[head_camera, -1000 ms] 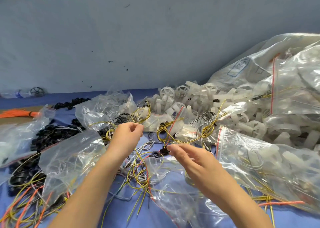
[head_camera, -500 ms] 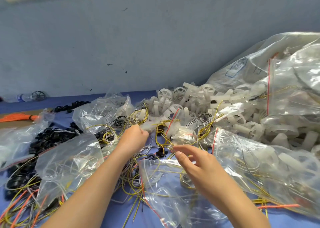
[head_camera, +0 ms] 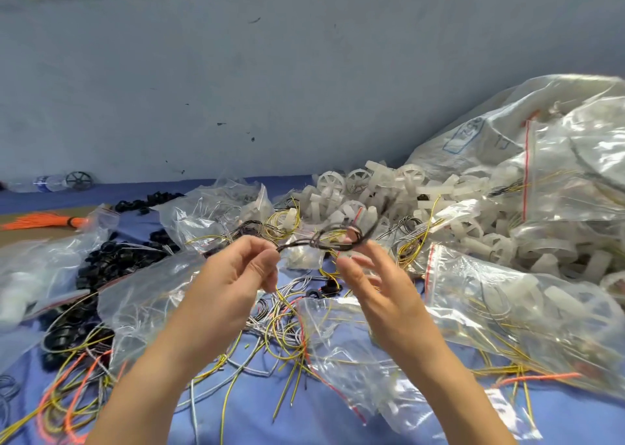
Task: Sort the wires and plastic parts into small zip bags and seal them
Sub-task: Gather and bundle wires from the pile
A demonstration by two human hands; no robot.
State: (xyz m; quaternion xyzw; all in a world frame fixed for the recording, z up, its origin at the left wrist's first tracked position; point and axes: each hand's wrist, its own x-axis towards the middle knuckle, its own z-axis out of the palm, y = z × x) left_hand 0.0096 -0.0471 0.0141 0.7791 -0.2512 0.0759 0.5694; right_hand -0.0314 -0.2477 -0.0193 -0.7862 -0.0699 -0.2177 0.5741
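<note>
Your left hand (head_camera: 233, 275) pinches that floppy, featherlight wire (head_camera: 318, 243) near the wheel pile (head_camera: 406, 187), right hand (head_camera: 382, 292) spread and empty, so I'd grab its knotted middle.

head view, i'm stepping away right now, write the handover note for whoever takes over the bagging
Left hand: pinches one end of a dark wire bundle, held in the air.
Right hand: fingers relaxed beside the bundle's coiled end; contact is blurred.
A clear zip bag lies below the hands, loose yellow wires around it, white plastic wheels heaped behind.
Done: a filled bag at right holds wires and white parts.
Left: bag this bundle, sort the loose rest, seal.
</note>
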